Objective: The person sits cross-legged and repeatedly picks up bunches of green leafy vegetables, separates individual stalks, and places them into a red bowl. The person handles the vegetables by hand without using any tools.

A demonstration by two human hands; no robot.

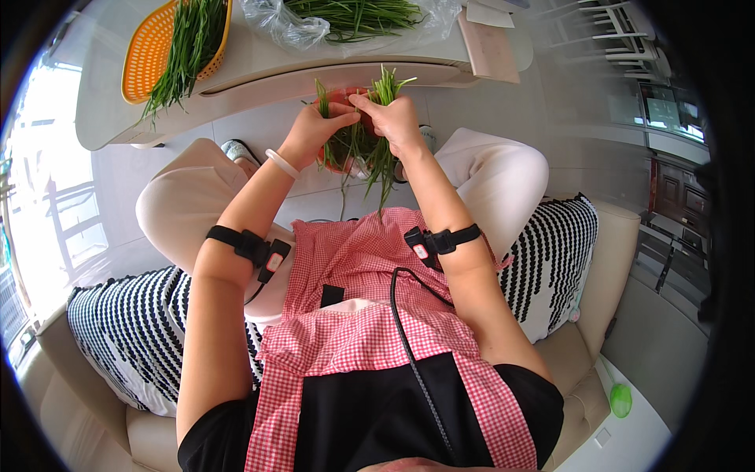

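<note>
My left hand (319, 128), with a white bangle at the wrist, pinches a few thin green stalks. Their tips (322, 98) poke up past the fingers and strands hang below. In my right hand (399, 122) is a thicker bunch of long leafy greens, which look like garlic chives (383, 168); pale cut ends point up and the leaves droop towards my lap. The thumbs and fingers of both hands come close together. Right under them on the floor sits a red-orange container (347, 94), partly hidden by the hands and greens; what lies inside is hard to make out.
Beyond my hands, a white table (248, 65) holds an orange perforated basket (144, 56) of greens (191, 50) and a clear plastic bag (283, 26) under more greens (360, 15). A pinkish board (486, 47) overhangs the table's edge. My knees flank the container.
</note>
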